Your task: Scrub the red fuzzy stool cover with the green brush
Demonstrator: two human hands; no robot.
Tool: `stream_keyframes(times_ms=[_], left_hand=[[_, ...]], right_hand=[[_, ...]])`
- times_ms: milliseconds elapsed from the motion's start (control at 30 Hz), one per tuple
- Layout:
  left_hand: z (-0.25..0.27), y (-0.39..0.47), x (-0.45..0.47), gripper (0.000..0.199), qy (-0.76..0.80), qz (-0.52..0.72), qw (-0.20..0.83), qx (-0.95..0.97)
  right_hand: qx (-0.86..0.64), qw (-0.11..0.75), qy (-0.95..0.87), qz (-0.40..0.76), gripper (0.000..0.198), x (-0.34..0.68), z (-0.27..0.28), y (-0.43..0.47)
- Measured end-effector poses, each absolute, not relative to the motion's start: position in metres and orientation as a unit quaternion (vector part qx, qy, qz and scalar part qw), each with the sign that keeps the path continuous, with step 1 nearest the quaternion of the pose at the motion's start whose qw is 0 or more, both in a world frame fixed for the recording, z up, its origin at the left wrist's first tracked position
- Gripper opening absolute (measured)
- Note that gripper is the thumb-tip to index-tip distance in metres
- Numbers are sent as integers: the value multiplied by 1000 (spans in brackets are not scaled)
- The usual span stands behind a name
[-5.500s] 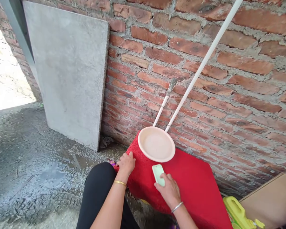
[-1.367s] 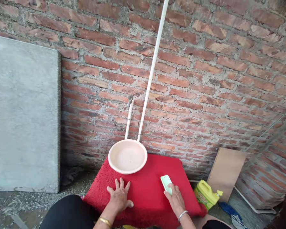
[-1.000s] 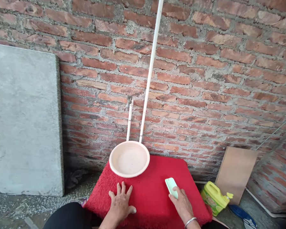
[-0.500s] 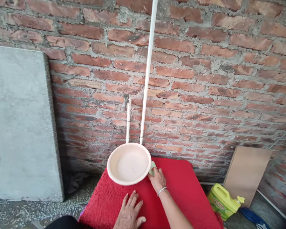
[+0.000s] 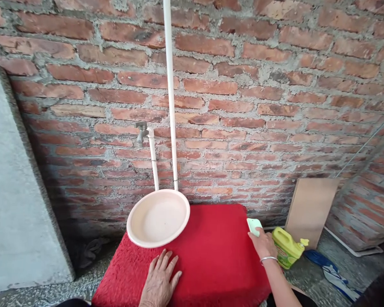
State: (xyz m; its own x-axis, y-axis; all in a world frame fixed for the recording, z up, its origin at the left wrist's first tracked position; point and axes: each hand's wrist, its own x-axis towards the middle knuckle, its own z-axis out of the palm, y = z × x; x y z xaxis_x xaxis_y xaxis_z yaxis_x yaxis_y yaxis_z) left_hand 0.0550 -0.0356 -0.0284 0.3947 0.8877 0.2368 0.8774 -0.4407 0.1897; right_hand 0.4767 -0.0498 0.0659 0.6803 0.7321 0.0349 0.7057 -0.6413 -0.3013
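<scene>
Green soap bar [image 5: 254, 225] at the far right edge of the red mat [image 5: 211, 251].
Right hand [image 5: 264, 244] fingers grip it, long side pointing away; left hand [image 5: 159, 281] lies flat, open.

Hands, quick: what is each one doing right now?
Left hand: open, flat on the red mat, holding nothing.
Right hand: closed on the green brush at the mat's right edge.

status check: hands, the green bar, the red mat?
Left hand flat on red mat, open. Right hand grips green bar at the mat's right edge. Pink basin sits on the mat's far-left part.
</scene>
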Motion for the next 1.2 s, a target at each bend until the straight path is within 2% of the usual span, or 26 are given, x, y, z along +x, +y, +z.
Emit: stream_keyframes(times_ms=[100,233,367,467,600,767,967,1100,1200], left_hand=[[-25,-36,53,39,527,149,4,837],[-27,-35,49,38,522,150,-26,839],[-30,-32,46,38,522,140,-33,841],[-28,-32,46,39,529,125,-20,839],[-23,-34,47,39,534,129,-12,836],[-21,-36,47,38,532,138,-22,835],[-24,-34,44,38,524,145,-39,839],[-24,-34,43,38,525,138,-50,838],[-21,-35,43,39,526,135,-48,839]], right_hand=[[-897,180,-402,44,49,457,55,-65],[-811,260,-520,66,34,373,32,-75],[-762,241,-598,58,30,315,26,-78],[-781,219,-583,43,32,332,30,-83],[-843,192,-502,-9,36,403,29,-101],[-882,222,-411,-64,44,457,21,-124],[-786,299,-541,8,31,379,24,-118],[-731,278,-622,38,30,323,21,-113],[-750,258,-609,26,29,335,19,-115]])
